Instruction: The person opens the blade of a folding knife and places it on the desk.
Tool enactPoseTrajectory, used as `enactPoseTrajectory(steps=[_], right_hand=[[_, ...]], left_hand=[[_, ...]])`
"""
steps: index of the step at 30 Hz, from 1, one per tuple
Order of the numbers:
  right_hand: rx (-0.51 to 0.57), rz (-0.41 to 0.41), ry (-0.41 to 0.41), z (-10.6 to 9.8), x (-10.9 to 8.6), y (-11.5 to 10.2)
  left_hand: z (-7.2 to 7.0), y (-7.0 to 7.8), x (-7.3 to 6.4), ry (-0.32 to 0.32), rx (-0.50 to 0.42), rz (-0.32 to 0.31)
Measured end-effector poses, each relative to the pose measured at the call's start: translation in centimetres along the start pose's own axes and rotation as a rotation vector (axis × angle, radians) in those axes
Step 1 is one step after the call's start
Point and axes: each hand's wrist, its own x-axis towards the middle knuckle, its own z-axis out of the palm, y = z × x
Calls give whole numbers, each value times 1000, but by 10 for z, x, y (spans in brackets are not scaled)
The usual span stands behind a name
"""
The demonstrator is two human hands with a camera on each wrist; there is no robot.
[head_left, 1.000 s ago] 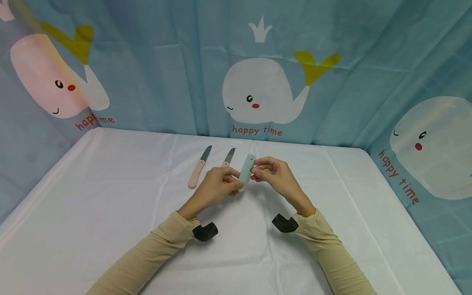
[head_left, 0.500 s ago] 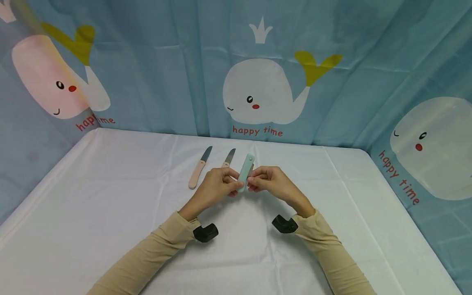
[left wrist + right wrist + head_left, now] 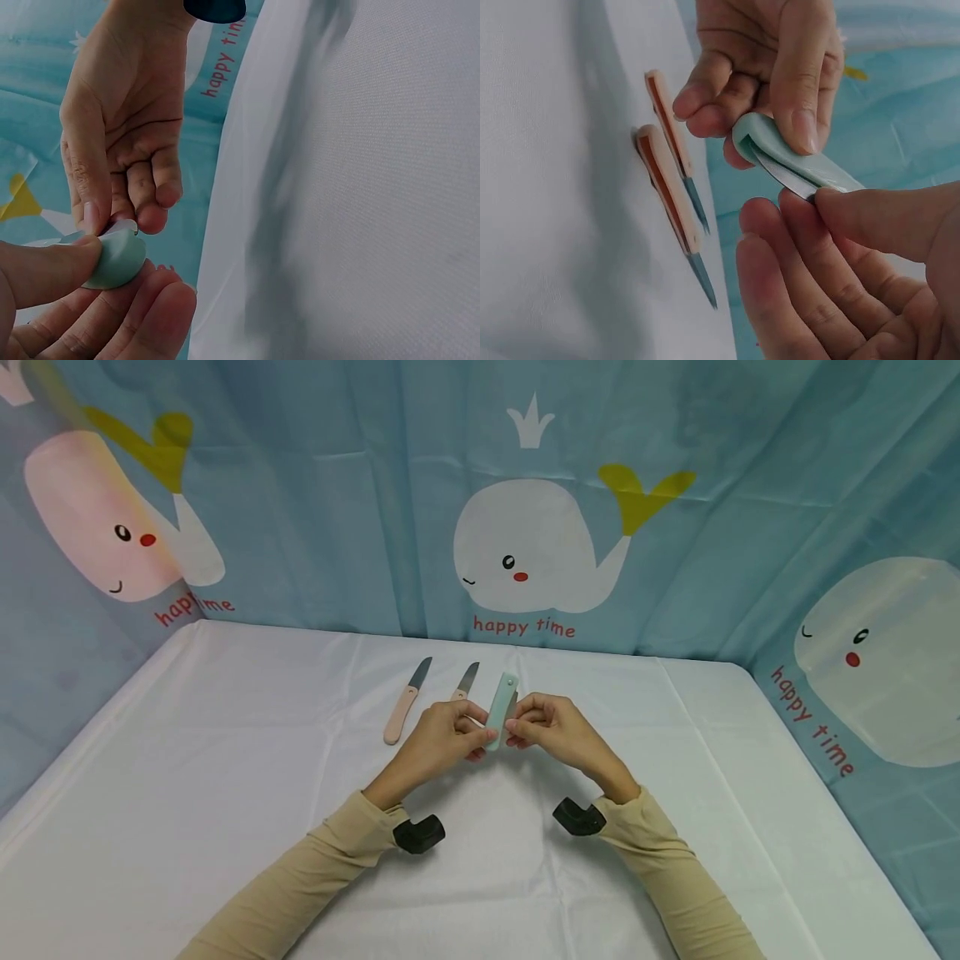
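Note:
A folding knife with a mint-green handle (image 3: 502, 703) is held up over the white table, its pivot end pointing away from me. My left hand (image 3: 448, 731) grips the near end of the handle between thumb and fingers. My right hand (image 3: 557, 724) pinches the metal blade (image 3: 784, 174) between thumb and fingertips. In the right wrist view the blade lies angled partly out of the handle's slot. Left of it, two folding knives with pink handles lie with blades out: one knife (image 3: 402, 710) in full view, the other (image 3: 467, 680) partly hidden behind my left hand.
A white cloth (image 3: 247, 760) covers the table. Blue curtains (image 3: 300, 527) printed with whales hang along its back and both sides. Each sleeve cuff carries a black wrist camera, left camera (image 3: 418, 833) and right camera (image 3: 579, 816).
My right hand has moved down from near the pivot along the handle, then slightly back up. The blade now shows beside the handle. The left hand stays almost still.

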Motion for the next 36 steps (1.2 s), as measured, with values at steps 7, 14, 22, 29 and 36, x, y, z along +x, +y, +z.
enactPoseTrajectory(steps=[7,14,22,29,36], right_hand=[[-14,12,4,-2,0,1],[11,15,-31,-6,0,1],[-2,21,-48,-7,1,4],[-2,31,-115,-5,1,7],[-55,23,-92,-1,1,5]], left_hand=[[-1,-1,0,-2,17,7],[-1,-2,1,-7,13,2],[-3,1,0,13,32,0],[-4,1,0,22,26,2],[-4,0,0,7,24,10]])
